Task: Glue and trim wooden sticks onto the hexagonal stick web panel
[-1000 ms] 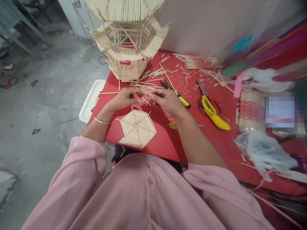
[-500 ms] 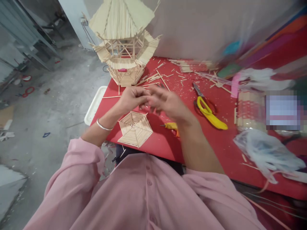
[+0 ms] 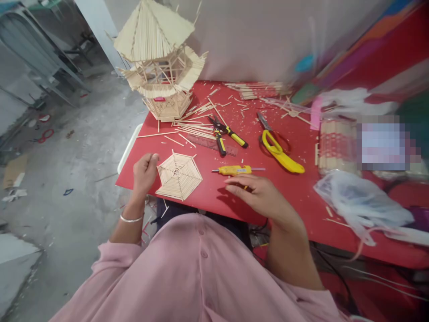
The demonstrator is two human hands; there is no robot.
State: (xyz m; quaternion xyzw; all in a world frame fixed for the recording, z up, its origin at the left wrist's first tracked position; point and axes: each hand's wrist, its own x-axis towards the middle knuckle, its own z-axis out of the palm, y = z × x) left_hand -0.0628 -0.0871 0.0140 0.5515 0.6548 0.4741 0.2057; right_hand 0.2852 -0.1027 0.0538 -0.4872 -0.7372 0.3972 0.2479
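Observation:
My left hand [image 3: 145, 173] is closed at the table's front left, beside a hexagonal panel of thin wooden sticks [image 3: 181, 176] laid out in a web pattern. Whatever the left fingers may hold is hidden. Over the handle of a yellow glue gun [image 3: 234, 170], my right hand [image 3: 261, 194] hovers with thumb and fingers apart. A clear glue stick pokes out of the gun's back, and its metal nozzle points left. Behind the panel lie black-and-yellow cutting pliers [image 3: 224, 136] and a transparent ruler [image 3: 204, 144].
A tiered stick pavilion [image 3: 161, 67] stands at the back left of the red table [image 3: 208, 192]. Yellow-handled scissors [image 3: 279, 152] lie to the right. Loose sticks [image 3: 197, 129] and scraps are scattered about. Bundled sticks [image 3: 337, 145] and a plastic bag [image 3: 365, 201] are farther right.
My hands, which were together above the table, have parted. The left moved down and left beside the panel; the right came down to the glue gun. The pliers and ruler are uncovered.

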